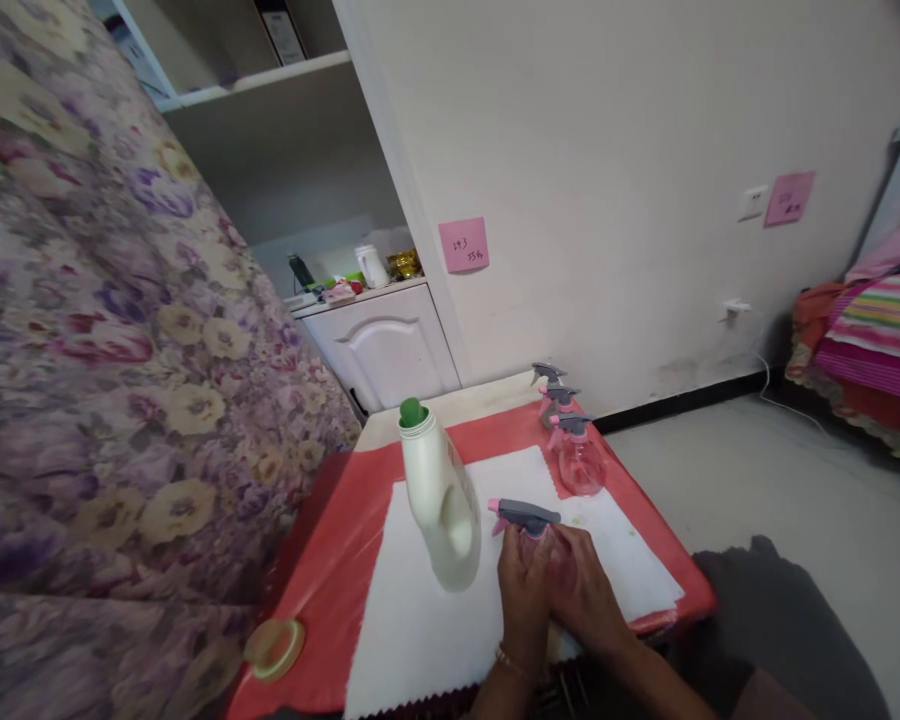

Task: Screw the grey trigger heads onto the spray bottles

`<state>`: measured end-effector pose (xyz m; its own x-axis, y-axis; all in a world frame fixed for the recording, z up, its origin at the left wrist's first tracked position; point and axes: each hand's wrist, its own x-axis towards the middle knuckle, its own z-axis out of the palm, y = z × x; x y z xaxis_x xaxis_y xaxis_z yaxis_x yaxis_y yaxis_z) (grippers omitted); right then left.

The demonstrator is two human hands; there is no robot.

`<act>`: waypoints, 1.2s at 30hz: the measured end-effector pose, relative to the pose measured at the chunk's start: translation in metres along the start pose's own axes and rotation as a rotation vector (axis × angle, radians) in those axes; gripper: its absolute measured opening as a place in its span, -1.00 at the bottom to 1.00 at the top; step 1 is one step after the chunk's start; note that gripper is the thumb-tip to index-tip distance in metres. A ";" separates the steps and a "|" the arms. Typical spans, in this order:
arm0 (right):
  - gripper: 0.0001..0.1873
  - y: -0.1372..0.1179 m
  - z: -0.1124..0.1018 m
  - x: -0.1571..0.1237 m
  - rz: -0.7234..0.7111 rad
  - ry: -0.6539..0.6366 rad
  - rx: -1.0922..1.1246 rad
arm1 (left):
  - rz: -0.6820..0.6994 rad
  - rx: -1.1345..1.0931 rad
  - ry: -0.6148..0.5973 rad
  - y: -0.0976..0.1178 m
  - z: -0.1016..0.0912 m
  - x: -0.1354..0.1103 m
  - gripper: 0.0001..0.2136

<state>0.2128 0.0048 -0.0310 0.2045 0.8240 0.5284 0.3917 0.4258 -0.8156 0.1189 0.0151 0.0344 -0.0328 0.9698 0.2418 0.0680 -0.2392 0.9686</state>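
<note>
My left hand (523, 590) and my right hand (583, 590) are both wrapped round a pink spray bottle (529, 516) with a grey and pink trigger head. Its body is mostly hidden behind my fingers, near the front of the table. To the left, a pale green jug-shaped bottle (439, 500) with a grip hole and a green top stands upright on a white cloth (412, 640). Behind my hands, several more spray bottles stand in a row at the table's right side, the nearest a clear pink spray bottle (581, 465).
A red cover (337, 560) lies over the table. At its front left is a round yellowish lid or ring (274, 648). A floral curtain (120, 400) hangs at the left, beside a white cabinet (390, 350). On the right is a bed (877, 340) with striped bedding.
</note>
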 end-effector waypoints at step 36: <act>-0.18 0.017 -0.022 0.024 0.143 -0.487 0.423 | -0.076 -0.195 -0.277 0.005 -0.023 0.018 -0.70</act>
<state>0.2437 0.0234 -0.0270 -0.2400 0.9158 0.3220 -0.0154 0.3280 -0.9445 0.0960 0.0305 0.0449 0.2429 0.9551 0.1696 -0.1169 -0.1447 0.9825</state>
